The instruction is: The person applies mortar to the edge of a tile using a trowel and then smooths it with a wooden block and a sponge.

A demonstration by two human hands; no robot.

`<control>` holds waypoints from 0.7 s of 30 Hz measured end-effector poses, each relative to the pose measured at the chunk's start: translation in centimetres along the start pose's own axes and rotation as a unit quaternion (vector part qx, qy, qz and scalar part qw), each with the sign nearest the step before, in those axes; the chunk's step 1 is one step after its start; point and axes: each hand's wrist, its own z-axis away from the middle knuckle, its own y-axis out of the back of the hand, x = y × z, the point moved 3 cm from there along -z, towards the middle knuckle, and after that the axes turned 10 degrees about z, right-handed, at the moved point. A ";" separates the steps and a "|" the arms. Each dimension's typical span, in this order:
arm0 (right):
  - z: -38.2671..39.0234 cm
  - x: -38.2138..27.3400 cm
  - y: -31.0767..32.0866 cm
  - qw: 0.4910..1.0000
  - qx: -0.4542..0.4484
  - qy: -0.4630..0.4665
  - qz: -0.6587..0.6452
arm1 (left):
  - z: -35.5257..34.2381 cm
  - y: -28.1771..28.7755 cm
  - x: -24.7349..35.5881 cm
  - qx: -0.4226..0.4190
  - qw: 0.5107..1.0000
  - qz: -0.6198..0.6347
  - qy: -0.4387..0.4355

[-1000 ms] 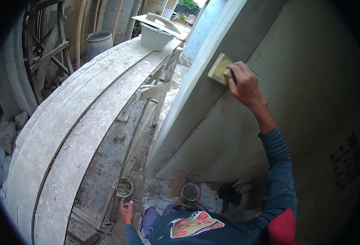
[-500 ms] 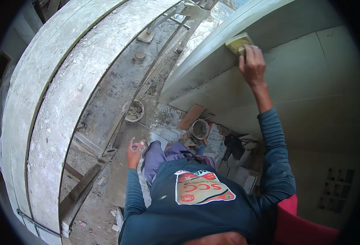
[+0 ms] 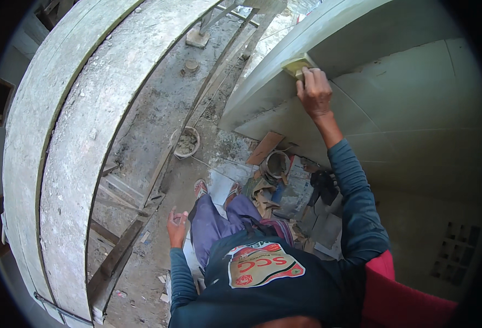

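Observation:
My right hand [image 3: 315,94] is closed on the grip of a yellow plastering float [image 3: 297,65]. The float lies against the grey, curved plaster face [image 3: 355,41], close to its lower left edge. Down by my left thigh hangs my left hand [image 3: 177,225], its fingers loosely curled and apart, with nothing in it. That hand is nearest to my purple trousers [image 3: 213,218] and touches no tool.
A bucket of grey mix [image 3: 186,143] stands ahead on the floor. Another bucket [image 3: 277,164], a brown board [image 3: 265,147] and a dark bundle [image 3: 323,187] sit below the wall. A large curved panel [image 3: 82,136] on timber props [image 3: 115,246] rises at left.
My right hand has moved left and slightly down in the picture with the float, along the plaster face. My left hand has dropped a little lower. The view has shifted slightly.

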 end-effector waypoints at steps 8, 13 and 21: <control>5.9 -0.5 -2.8 0.956 -0.047 -0.150 -0.246 | 1.6 0.7 0.4 0.004 0.999 0.030 0.022; -0.6 7.4 6.7 0.844 0.081 -0.281 -0.449 | 1.1 1.3 0.4 -0.004 0.998 0.008 0.064; 2.0 9.1 4.5 0.819 0.073 -0.341 -0.455 | -2.7 -0.9 2.4 -0.028 0.999 0.017 -0.008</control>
